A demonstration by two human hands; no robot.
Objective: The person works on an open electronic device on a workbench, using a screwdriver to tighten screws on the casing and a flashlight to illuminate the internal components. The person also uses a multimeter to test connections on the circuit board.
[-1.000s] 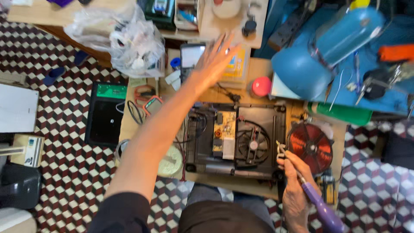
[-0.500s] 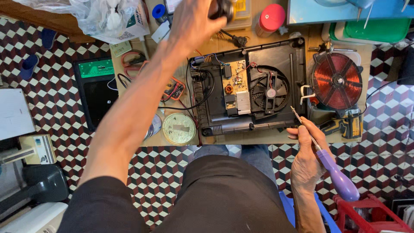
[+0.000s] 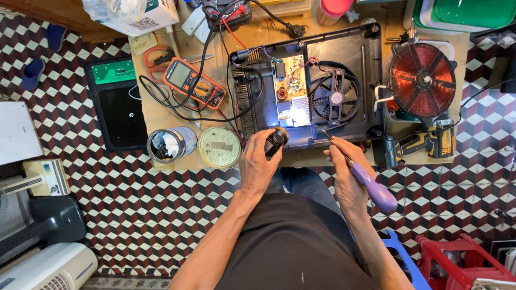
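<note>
Torch (image 3: 276,140) in my left hand (image 3: 257,166), fingers closed round its black body, lit end aimed at the circuit board (image 3: 293,91) inside the opened cooker base (image 3: 309,86). Bright spot falls on the board's near edge, just beside the fan (image 3: 336,98). Right hand (image 3: 346,174) is closed on a purple-handled screwdriver (image 3: 371,185); its tip sits at the cooker base's near edge, right of the torch. Copper coil (image 3: 422,80) is flipped out to the right of the cooker base, with a cordless drill (image 3: 424,144) lying below the coil. Orange multimeter (image 3: 193,83) lies left of the cooker base. Round tin (image 3: 171,145) and a lid (image 3: 219,147) sit left of the torch.
</note>
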